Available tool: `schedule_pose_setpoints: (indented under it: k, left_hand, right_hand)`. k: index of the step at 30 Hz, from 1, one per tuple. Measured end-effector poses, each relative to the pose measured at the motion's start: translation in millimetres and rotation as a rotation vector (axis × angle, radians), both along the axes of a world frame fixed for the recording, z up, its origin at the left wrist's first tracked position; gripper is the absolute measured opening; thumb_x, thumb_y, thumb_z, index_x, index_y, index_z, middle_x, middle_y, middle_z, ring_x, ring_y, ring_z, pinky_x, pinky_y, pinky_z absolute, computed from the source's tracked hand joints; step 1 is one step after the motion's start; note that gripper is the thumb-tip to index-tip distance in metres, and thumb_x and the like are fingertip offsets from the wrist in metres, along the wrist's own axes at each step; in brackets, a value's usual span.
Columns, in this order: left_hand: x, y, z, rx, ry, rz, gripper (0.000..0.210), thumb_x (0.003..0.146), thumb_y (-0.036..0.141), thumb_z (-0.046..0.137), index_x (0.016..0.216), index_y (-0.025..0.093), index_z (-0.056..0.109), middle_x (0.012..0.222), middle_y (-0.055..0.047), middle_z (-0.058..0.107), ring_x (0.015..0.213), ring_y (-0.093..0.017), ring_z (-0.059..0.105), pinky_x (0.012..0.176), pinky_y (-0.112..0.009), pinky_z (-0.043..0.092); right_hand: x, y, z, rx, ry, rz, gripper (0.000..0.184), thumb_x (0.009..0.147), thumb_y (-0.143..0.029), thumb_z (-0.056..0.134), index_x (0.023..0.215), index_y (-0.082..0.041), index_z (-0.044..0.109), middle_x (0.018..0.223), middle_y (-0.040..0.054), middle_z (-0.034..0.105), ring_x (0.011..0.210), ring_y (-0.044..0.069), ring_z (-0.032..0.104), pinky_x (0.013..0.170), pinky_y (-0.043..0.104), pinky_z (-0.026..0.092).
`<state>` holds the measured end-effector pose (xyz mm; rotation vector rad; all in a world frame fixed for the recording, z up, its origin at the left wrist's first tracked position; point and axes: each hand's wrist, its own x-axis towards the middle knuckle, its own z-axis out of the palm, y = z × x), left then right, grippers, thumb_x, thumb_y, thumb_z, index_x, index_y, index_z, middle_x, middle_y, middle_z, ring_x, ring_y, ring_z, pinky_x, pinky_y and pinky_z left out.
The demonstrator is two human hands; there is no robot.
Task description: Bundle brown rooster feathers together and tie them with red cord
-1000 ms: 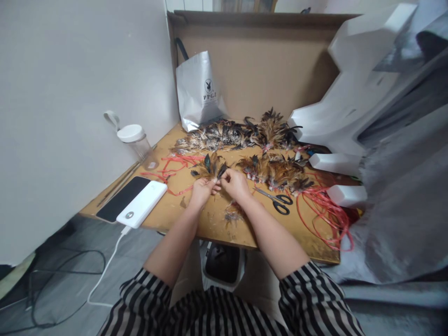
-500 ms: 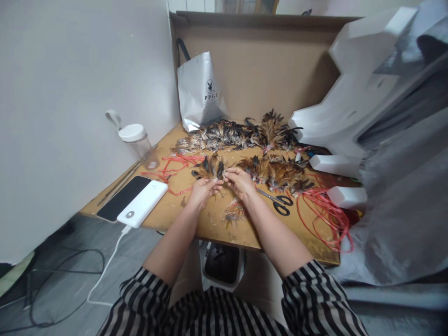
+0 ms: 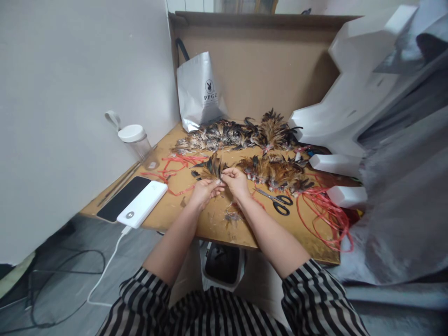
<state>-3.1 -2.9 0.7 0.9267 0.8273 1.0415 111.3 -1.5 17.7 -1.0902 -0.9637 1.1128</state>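
Between my hands stands a small bunch of brown and black feathers (image 3: 213, 167), its tips pointing up and away from me. My left hand (image 3: 206, 191) pinches the bunch at its lower end. Close beside it, my right hand (image 3: 235, 181) has thumb and forefinger pressed together at the bunch's right edge; they appear to grip a feather there, mostly hidden by the fingers. Just right of my right hand lies a row of tied brown feather bunches (image 3: 276, 172). Black-handled scissors (image 3: 278, 201) rest on the wooden table (image 3: 210, 228) in front of that row.
Behind lies a long heap of darker feathers (image 3: 227, 135) below a silver bag (image 3: 199, 93). Red plastic strips (image 3: 329, 214) tangle at the right, with more strips (image 3: 175, 163) at left. A phone (image 3: 122, 198), white power bank (image 3: 143, 203) and clear jar (image 3: 136, 142) stand left.
My right hand has moved slightly left, closer to my left hand and against the bunch. The feathers in my left hand now stand more upright.
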Motion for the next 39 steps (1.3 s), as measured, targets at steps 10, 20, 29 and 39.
schedule_pose_setpoints:
  k: [10,20,29,39]
  left_hand:
    - [-1.5,1.1,0.8,-0.016,-0.033,0.037,0.018,0.064,0.024,0.067,0.072,0.007,0.065,0.071,-0.010,0.066,0.053,-0.006,0.056,0.049,-0.013,0.043]
    - [-2.3,-0.2,2.4,-0.048,-0.038,0.015,0.012,0.064,0.019,0.067,0.067,0.007,0.064,0.065,-0.008,0.065,0.051,-0.006,0.055,0.049,-0.014,0.042]
    - [-4.0,2.1,-2.1,-0.050,-0.015,-0.029,0.015,0.066,0.022,0.066,0.070,0.007,0.064,0.069,-0.010,0.066,0.052,-0.005,0.055,0.050,-0.015,0.042]
    - [-1.7,1.1,-1.0,-0.070,-0.041,0.000,0.012,0.063,0.018,0.068,0.064,0.008,0.063,0.062,-0.007,0.063,0.051,-0.005,0.054,0.049,-0.014,0.042]
  right_hand:
    - [0.2,-1.7,1.0,0.033,0.007,-0.007,0.023,0.053,-0.027,0.066,0.069,-0.019,0.052,0.058,-0.0036,0.055,0.050,0.009,0.052,0.052,0.023,0.045]
    - [2.7,0.9,-6.1,0.071,-0.080,0.037,0.022,0.057,-0.028,0.064,0.075,-0.017,0.057,0.060,-0.0022,0.057,0.050,0.009,0.051,0.051,0.022,0.042]
    - [3.7,0.9,-1.1,0.075,-0.056,-0.046,0.031,0.057,-0.031,0.064,0.083,-0.015,0.057,0.062,-0.0019,0.058,0.055,0.009,0.051,0.057,0.023,0.041]
    - [1.9,0.2,-0.5,0.102,-0.024,-0.076,0.029,0.057,-0.030,0.064,0.082,-0.016,0.057,0.061,-0.0027,0.057,0.055,0.008,0.049,0.059,0.022,0.041]
